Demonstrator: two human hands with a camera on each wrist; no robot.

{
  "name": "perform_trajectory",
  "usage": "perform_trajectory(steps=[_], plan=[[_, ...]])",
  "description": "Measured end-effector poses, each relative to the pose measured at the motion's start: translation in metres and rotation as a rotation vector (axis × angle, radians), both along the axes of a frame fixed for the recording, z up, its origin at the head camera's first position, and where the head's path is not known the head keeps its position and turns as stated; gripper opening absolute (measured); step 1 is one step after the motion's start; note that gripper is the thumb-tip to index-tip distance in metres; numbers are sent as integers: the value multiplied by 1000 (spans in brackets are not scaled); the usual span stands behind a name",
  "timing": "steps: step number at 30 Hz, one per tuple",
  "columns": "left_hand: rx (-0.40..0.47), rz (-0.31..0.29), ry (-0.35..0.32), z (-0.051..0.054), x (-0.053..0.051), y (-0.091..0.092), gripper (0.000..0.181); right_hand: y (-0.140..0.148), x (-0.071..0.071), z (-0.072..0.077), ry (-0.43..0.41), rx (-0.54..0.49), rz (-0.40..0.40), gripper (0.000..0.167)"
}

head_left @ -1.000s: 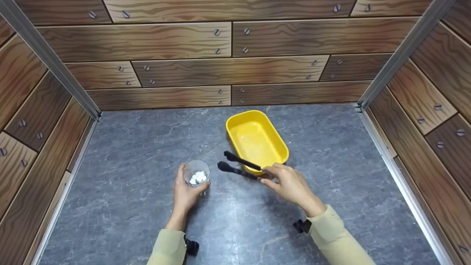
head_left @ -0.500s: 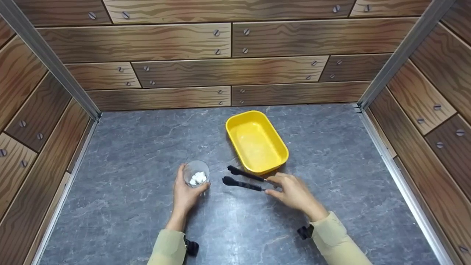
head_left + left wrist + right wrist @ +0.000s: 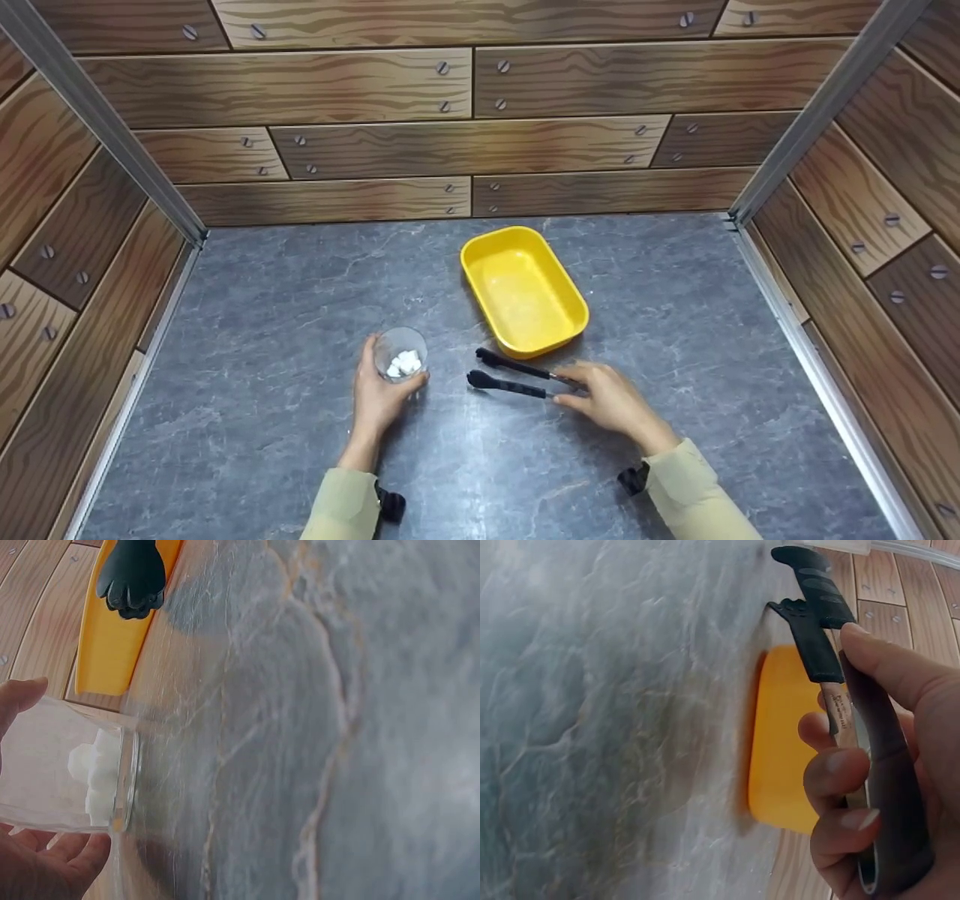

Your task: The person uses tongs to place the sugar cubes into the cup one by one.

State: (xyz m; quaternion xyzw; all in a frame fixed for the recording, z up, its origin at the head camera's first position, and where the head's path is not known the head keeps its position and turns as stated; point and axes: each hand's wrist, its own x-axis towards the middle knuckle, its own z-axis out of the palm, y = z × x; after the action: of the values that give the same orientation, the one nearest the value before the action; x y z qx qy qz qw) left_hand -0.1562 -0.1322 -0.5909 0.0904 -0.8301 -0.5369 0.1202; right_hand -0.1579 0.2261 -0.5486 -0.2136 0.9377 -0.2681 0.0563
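Observation:
My left hand (image 3: 381,401) grips a clear glass (image 3: 390,341) from its near side, thumb on the right and fingers on the left. Several white cubes (image 3: 405,363) lie at the bottom of the glass. My right hand (image 3: 611,397) holds a pair of tongs (image 3: 889,787) with black tips, its fingers curled round the metal handles in the right wrist view. The tongs' arms stand apart with nothing between them, pointing left toward the glass. Just beyond the tongs is a yellow tray (image 3: 525,300) with nothing in it.
A grey marbled tabletop (image 3: 285,300) lies under everything. Wood-patterned panels (image 3: 375,82) wall in the back and both sides, with metal strips (image 3: 825,360) along the corners and side edges.
My right hand has drawn the tongs back toward me and slightly right, away from above the tray's near left edge. The left hand and glass have not moved.

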Motion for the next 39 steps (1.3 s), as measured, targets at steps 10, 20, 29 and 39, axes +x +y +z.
perform_trajectory(steps=[10, 20, 29, 39], plan=[[5, 6, -8, 0, 0, 0, 103, 8, -3, -8, -24, 5, -17, 43], [11, 4, -15, 0, 1, 0, 103, 9, -5, -11, -41, 90, -58, 42], [14, 14, -15, 0, 1, 0, 104, 7, -4, -11, -50, 196, -80, 42], [-1, 0, -24, 1, 1, 0, 104, 7, -3, -14, -14, 249, -80, 38]])
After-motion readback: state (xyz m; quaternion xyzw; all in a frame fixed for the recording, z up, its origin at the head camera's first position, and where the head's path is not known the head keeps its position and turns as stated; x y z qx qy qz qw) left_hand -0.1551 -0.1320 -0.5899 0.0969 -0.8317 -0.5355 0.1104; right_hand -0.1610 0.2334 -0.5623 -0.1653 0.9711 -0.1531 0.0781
